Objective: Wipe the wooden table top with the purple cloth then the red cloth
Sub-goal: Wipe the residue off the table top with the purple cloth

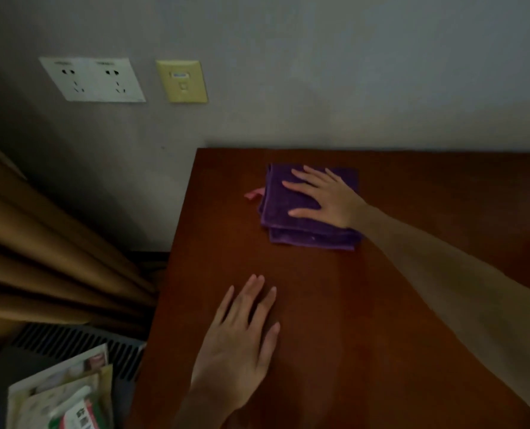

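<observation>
A folded purple cloth (pixel 304 230) lies on the wooden table top (pixel 335 320), near its far left corner by the wall. My right hand (pixel 325 196) rests flat on the cloth with fingers spread, pressing it down. A small pink-red bit of fabric (pixel 254 193) pokes out from under the cloth's left edge; whether it is the red cloth cannot be told. My left hand (pixel 239 335) lies flat on the bare wood nearer to me, fingers apart and holding nothing.
The table's left edge (pixel 171 274) drops off beside a tan curtain (pixel 41 258). Below at the left are a vent grille (pixel 81 342) and some packets (pixel 62 397). Wall sockets (pixel 93 78) sit on the grey wall behind.
</observation>
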